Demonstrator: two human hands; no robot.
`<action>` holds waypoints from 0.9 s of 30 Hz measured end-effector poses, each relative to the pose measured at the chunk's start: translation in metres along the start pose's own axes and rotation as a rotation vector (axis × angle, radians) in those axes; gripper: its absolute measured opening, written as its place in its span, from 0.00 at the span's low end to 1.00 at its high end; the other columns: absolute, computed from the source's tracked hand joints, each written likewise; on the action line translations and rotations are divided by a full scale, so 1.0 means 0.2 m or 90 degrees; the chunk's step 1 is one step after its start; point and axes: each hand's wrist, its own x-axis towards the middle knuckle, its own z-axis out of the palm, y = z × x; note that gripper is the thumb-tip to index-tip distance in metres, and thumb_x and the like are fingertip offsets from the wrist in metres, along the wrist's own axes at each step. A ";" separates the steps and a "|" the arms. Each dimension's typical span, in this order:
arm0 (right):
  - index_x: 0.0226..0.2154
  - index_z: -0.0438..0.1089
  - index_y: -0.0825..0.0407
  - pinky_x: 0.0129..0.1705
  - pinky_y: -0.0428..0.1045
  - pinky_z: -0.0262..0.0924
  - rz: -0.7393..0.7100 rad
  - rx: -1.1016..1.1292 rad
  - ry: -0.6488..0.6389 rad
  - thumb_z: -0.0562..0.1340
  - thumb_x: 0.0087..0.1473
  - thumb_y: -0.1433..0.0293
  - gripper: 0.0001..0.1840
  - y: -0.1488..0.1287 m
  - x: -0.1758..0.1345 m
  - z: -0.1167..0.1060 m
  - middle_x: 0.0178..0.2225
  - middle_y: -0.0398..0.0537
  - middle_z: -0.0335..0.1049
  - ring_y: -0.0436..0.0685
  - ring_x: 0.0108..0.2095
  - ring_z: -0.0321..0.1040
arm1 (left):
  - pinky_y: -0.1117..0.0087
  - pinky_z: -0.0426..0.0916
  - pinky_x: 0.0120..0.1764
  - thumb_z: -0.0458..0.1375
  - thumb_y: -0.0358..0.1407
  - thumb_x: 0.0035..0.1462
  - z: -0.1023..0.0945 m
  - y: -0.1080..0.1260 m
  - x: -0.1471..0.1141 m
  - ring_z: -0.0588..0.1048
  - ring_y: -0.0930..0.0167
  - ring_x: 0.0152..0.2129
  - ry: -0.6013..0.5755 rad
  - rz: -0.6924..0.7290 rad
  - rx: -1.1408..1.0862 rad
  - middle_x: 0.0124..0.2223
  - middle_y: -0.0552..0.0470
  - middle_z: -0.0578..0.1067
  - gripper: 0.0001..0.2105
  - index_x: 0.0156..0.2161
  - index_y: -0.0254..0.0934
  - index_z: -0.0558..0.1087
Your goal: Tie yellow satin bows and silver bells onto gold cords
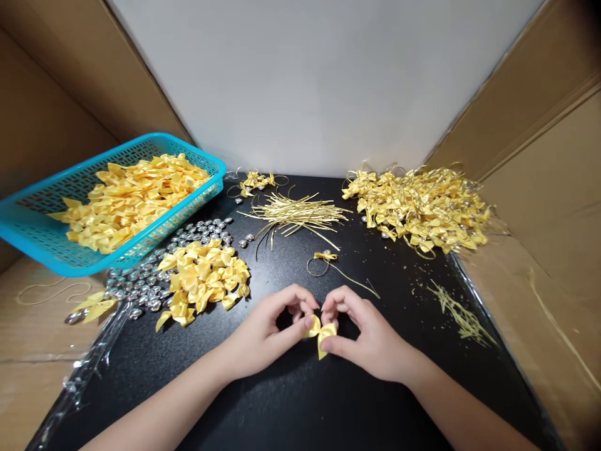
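A small yellow satin ribbon bow [320, 335] is held between my two hands near the front middle of the black table. My left hand [282, 322] pinches its left loop between thumb and fingers. On the other side, my right hand [359, 326] grips the right loop the same way, its thumb lying over the ribbon. One tail of the bow points down toward me. Just beyond my hands lies a looped gold cord [323, 258] with a knot and a long loose end. Whether anything small sits behind the bow is hidden by my fingers.
A blue basket [56, 263] of yellow bows stands at the left. Before it lie silver heart-shaped beads [141, 285] and a pile of bows [206, 279]. Gold cords [300, 213] lie centre back, finished-looking bows with cords [422, 210] back right, cord scraps [462, 316] at right.
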 end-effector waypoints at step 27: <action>0.30 0.66 0.51 0.42 0.51 0.53 -0.083 -0.362 -0.046 0.60 0.58 0.75 0.05 0.01 0.02 -0.03 0.31 0.42 0.70 0.53 0.35 0.63 | 0.66 0.56 0.40 0.50 0.35 0.64 -0.02 -0.01 0.01 0.67 0.68 0.35 -0.109 0.031 0.332 0.35 0.52 0.72 0.07 0.35 0.38 0.67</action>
